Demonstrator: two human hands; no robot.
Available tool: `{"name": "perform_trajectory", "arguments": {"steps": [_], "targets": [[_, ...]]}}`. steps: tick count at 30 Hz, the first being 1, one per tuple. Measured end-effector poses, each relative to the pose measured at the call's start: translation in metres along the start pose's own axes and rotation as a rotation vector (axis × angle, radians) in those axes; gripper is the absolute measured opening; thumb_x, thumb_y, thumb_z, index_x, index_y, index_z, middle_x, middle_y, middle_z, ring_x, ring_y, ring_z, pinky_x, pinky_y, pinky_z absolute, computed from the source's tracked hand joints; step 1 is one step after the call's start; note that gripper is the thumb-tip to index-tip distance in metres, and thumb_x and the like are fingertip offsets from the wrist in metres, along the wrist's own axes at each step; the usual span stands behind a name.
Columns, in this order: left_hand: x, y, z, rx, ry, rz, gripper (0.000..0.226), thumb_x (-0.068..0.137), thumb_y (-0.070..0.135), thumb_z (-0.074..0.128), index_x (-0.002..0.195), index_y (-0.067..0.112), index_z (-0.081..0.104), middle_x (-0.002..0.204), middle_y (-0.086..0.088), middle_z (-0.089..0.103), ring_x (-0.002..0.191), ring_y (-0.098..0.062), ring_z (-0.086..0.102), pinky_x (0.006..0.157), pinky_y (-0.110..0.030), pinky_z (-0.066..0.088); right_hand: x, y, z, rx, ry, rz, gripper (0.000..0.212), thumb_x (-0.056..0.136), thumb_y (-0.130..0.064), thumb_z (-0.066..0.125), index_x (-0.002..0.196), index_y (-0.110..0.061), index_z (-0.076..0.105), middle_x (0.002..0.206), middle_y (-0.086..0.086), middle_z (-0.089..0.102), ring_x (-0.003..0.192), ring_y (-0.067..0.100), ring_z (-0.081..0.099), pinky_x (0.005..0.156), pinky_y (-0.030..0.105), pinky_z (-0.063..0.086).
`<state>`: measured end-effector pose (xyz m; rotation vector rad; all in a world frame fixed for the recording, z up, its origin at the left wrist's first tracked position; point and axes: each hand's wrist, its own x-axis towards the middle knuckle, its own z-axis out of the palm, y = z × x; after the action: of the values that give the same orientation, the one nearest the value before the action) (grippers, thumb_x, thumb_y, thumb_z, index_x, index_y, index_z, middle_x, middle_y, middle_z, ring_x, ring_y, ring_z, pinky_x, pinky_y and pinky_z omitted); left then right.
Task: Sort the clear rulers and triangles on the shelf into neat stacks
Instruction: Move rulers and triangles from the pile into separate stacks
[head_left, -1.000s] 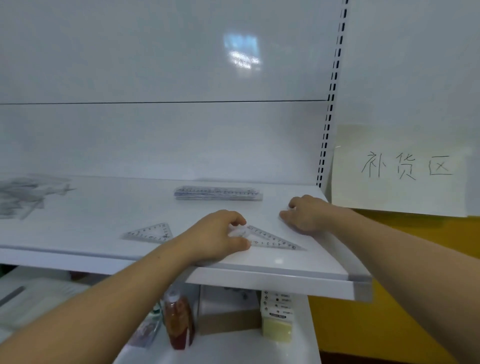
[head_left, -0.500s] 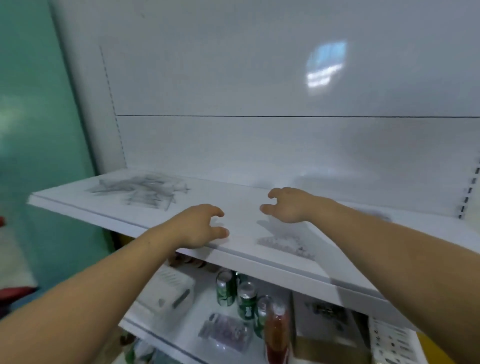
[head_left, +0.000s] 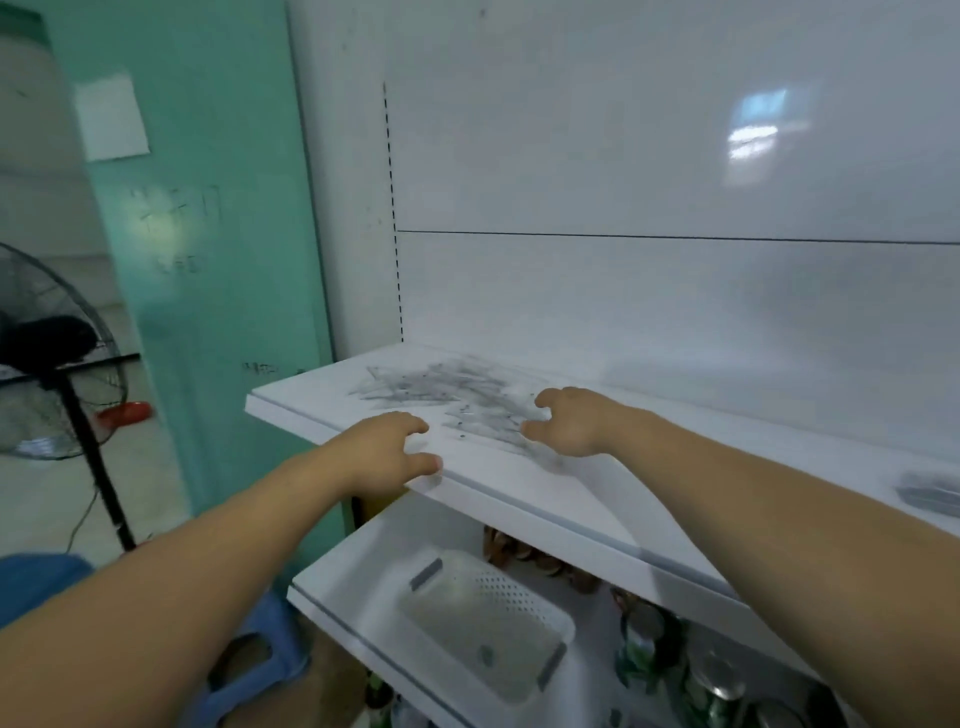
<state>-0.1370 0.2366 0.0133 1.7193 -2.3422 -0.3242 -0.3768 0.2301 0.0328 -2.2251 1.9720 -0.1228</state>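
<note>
A loose heap of clear rulers and triangles (head_left: 441, 392) lies at the left end of the white shelf (head_left: 582, 499). My left hand (head_left: 387, 449) hovers at the shelf's front edge just left of the heap, fingers loosely curled, holding nothing. My right hand (head_left: 571, 421) reaches over the heap's right side with thumb and fingers spread apart, empty; whether it touches the pieces is unclear. A small neat stack of clear rulers (head_left: 932, 496) shows at the right border.
Below the shelf a lower shelf carries a white perforated basket (head_left: 483, 623) and green cans (head_left: 649, 644). A standing fan (head_left: 49, 358) and a teal wall panel (head_left: 228, 249) lie to the left. A blue stool (head_left: 260, 644) stands near my left arm.
My view and both hands have swung left, away from the sorted triangles and ruler stack, to the unsorted heap. My left hand let go of the triangle it pressed a second ago.
</note>
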Motion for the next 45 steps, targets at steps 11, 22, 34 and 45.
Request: {"name": "perform_trajectory", "arguments": {"steps": [11, 22, 34, 45], "targets": [[0.130, -0.067, -0.006, 0.077, 0.047, -0.055, 0.065, 0.089, 0.050, 0.054, 0.144, 0.022, 0.035, 0.153, -0.001, 0.030, 0.139, -0.022, 0.029, 0.113, -0.035, 0.025, 0.145, 0.000, -0.003, -0.058, -0.070, -0.002, 0.073, 0.093, -0.060, 0.039, 0.143, -0.008, 0.036, 0.151, 0.010, 0.033, 0.136, 0.027, 0.034, 0.108, 0.036, 0.030], [0.205, -0.097, 0.002, 0.153, -0.016, -0.011, 0.083, 0.080, 0.072, 0.044, 0.148, 0.028, 0.025, 0.152, -0.002, 0.027, 0.139, -0.026, 0.024, 0.111, -0.043, 0.028, 0.204, -0.007, 0.003, 0.044, -0.041, -0.093, 0.054, 0.088, -0.042, 0.061, 0.135, -0.020, 0.049, 0.136, 0.003, 0.050, 0.118, 0.021, 0.049, 0.096, 0.028, 0.038], [0.211, -0.146, -0.013, -0.056, -0.010, 0.392, 0.039, 0.094, 0.029, 0.052, 0.133, 0.028, 0.051, 0.131, 0.006, 0.045, 0.125, -0.015, 0.034, 0.105, -0.022, 0.023, 0.187, -0.040, 0.020, 0.078, 0.205, 0.106, 0.024, 0.089, -0.011, 0.048, 0.109, -0.021, 0.058, 0.095, -0.005, 0.050, 0.091, 0.015, 0.049, 0.078, 0.024, 0.037], [0.215, -0.160, -0.002, -0.247, 0.078, 0.466, 0.035, 0.090, 0.032, 0.060, 0.123, 0.022, 0.055, 0.112, 0.005, 0.055, 0.110, -0.015, 0.048, 0.096, -0.028, 0.039, 0.165, -0.067, 0.052, 0.376, 0.503, 0.337, 0.028, 0.081, -0.001, 0.054, 0.093, -0.026, 0.060, 0.095, -0.007, 0.059, 0.090, 0.013, 0.054, 0.080, 0.019, 0.039]]}}
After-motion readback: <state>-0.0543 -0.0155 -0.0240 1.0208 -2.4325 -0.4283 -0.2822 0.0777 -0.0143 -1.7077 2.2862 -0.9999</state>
